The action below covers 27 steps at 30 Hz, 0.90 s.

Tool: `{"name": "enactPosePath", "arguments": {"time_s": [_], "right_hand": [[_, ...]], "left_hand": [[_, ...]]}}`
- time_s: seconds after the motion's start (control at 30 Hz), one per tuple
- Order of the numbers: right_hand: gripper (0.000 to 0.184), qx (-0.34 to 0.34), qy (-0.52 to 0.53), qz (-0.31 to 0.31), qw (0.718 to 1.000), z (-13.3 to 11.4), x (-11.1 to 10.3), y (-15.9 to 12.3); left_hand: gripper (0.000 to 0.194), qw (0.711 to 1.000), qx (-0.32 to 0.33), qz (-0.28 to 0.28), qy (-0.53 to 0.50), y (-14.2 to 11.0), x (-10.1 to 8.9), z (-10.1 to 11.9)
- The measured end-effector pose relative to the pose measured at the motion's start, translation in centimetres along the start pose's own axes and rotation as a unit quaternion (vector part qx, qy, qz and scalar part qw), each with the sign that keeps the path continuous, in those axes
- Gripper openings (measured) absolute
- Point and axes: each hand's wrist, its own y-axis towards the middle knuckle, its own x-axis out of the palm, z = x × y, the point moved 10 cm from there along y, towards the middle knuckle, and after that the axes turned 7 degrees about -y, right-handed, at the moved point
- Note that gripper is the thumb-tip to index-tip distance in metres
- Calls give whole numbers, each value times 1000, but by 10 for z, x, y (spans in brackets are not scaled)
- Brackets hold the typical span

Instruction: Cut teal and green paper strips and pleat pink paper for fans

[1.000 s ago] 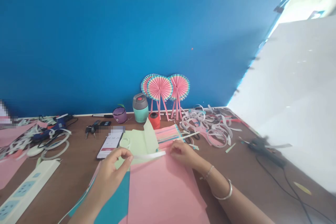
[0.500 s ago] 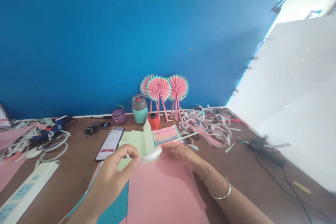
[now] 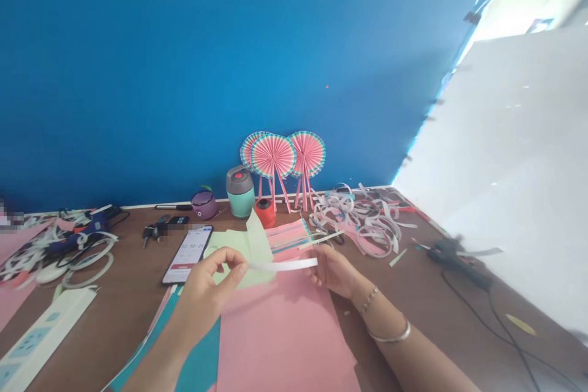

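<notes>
A narrow white strip, of paper or tape, stretches nearly straight between my hands above a pink paper sheet. My left hand pinches its left end between thumb and index finger. At the other end, my right hand has curled fingers closed about the strip's tip; the exact hold is partly hidden. Behind the hands lie pale green sheets, one with a raised flap, and a pink folded paper piece with blue edging. Teal paper shows under my left forearm.
Several round pink paper fans lean on the blue partition. A teal-grey bottle, red pot, purple container and phone stand or lie nearby. Curled strips, a power strip and a glue gun flank the papers.
The white strip has gone from curving upward to lying nearly straight. My right hand has moved rightward, away from the left, and its fingers have curled. My left hand keeps its pinch.
</notes>
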Motion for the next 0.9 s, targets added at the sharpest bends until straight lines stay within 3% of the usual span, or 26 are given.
{"name": "enactPosePath", "arguments": {"time_s": [0.13,0.27,0.37,0.5,0.7,0.9], "right_hand": [[33,-32,-10,41,999,-10,-12,-2],[21,-52,-104,87,989,-19,-16,-8],[15,-58,-185,121,973,-23,-17,-13],[12,-35,-284,167,944,-20,-20,-17],[20,-10,-384,184,905,-9,-23,-13],[57,-21,-421,197,885,-4,-28,-11]], "left_hand": [[26,999,-35,11,24,-1,-10,-33],[28,996,-87,12,25,-6,-13,-66],[29,992,-128,3,22,-12,-8,-89],[27,993,-120,4,12,-14,-3,-107],[20,989,-136,8,53,-19,4,-120],[19,990,-102,21,91,-17,10,-123]]}}
